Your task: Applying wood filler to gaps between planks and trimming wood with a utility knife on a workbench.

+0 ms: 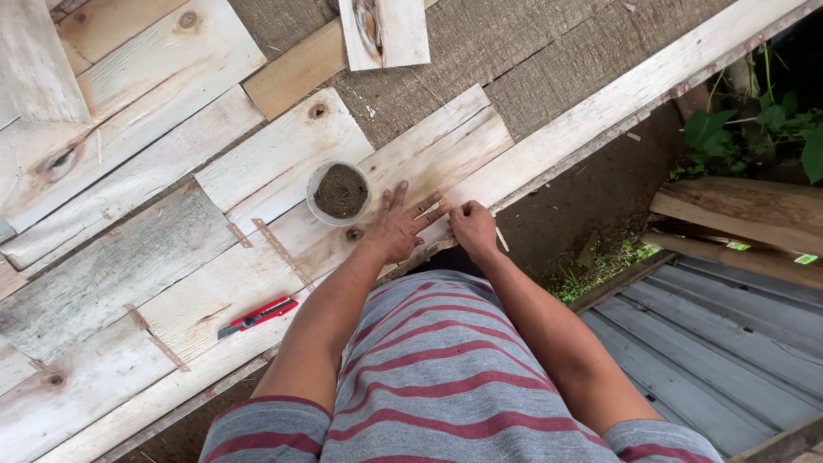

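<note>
My left hand (399,225) lies flat with fingers spread on a pale wooden plank (283,146), pinning a thin light stick (431,208) between its fingers. My right hand (471,225) pinches the same stick close beside it, fingers closed on it. A small round white cup (339,193) filled with brown powder stands on the plank just left of my left hand.
A red utility knife (255,316) lies on the boards at lower left. Rough burlap (480,51) covers the surface behind. A long plank edge (651,81) borders bare soil; green plants (754,129), timber and corrugated metal sheets (729,343) sit at right.
</note>
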